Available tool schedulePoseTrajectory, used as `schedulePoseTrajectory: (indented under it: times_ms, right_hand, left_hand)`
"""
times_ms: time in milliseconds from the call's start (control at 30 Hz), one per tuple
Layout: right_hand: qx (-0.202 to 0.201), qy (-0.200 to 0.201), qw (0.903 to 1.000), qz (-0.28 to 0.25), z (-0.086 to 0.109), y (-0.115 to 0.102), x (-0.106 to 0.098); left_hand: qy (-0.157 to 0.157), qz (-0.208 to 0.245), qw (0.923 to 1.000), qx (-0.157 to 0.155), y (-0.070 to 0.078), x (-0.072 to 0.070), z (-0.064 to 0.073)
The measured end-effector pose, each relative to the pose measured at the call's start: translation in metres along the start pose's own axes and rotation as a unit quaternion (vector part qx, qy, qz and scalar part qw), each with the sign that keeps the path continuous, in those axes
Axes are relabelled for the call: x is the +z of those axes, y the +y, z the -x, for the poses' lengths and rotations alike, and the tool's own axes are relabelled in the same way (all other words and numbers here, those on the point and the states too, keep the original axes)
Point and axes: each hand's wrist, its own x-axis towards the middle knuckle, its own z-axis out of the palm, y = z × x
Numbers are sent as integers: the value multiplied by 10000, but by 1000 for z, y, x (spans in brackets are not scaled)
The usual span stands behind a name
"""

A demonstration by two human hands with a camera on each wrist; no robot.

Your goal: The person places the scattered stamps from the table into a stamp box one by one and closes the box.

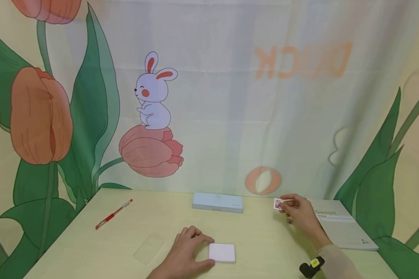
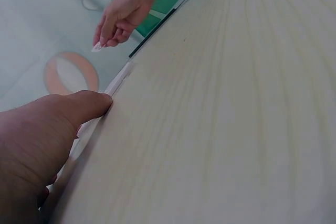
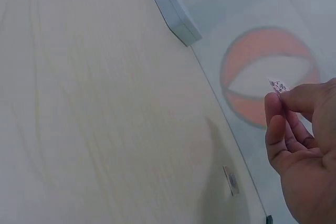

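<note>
My left hand (image 1: 185,250) holds a flat white rectangular stack (image 1: 222,252) on the table, thumb at its near left corner and index finger at its far left corner. In the left wrist view, the thumb lies along the edge of that stack. Toward the back right, my right hand (image 1: 302,213) pinches a small printed card (image 1: 277,204) between thumb and fingers, raised above the table. A second small card (image 3: 231,181) with a dark round print lies on the table below that hand.
A light blue box (image 1: 217,202) lies along the table's back edge. A pale notebook (image 1: 349,228) marked "Gambit" is at the right. To the left are a red pen (image 1: 114,214) and a clear plastic case (image 1: 149,248). A printed curtain (image 1: 209,97) hangs behind the table.
</note>
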Motion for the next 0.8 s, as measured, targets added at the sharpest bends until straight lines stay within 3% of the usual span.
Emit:
schedulePoseTrajectory:
  times_ms: [433,800]
  right_hand:
    - [-293,-237,9971,-667,22,-22,24]
    - [-276,-503,9909,-1214,42,-42,48]
  left_hand:
    - [-4,-99,9999,-33,-3,3,1]
    - [-40,-80,9999,-86,-1,3,0]
